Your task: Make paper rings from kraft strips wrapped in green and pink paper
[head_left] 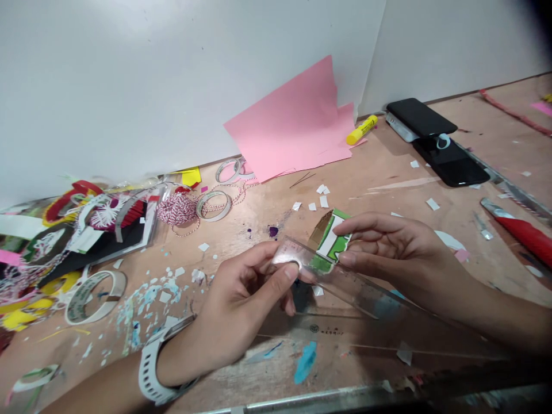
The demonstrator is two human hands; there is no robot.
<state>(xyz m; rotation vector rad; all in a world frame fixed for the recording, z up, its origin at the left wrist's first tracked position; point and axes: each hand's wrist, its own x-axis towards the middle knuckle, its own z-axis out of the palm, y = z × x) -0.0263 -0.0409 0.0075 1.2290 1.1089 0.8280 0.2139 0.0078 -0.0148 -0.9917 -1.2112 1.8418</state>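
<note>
My left hand [250, 293] is closed round one corner of a clear plastic set square [357, 282], with the thumb on top. The set square's long edge runs away to the lower right, and its outline blurs against the table. A small green, white and brown piece of cardboard [330, 238] rests against the upper edge of the set square near that corner. My right hand [383, 247] pinches the cardboard from the right between thumb and fingers. White paper scraps [324, 201] lie just behind it.
Pink paper sheets [297, 126] lean on the white wall, beside a yellow glue stick [362, 130]. Two phones [451, 161] lie at the back right. Tape rolls [97, 296], red-and-white string [176, 209] and craft scraps crowd the left. A red tube-like object [524, 236] lies right.
</note>
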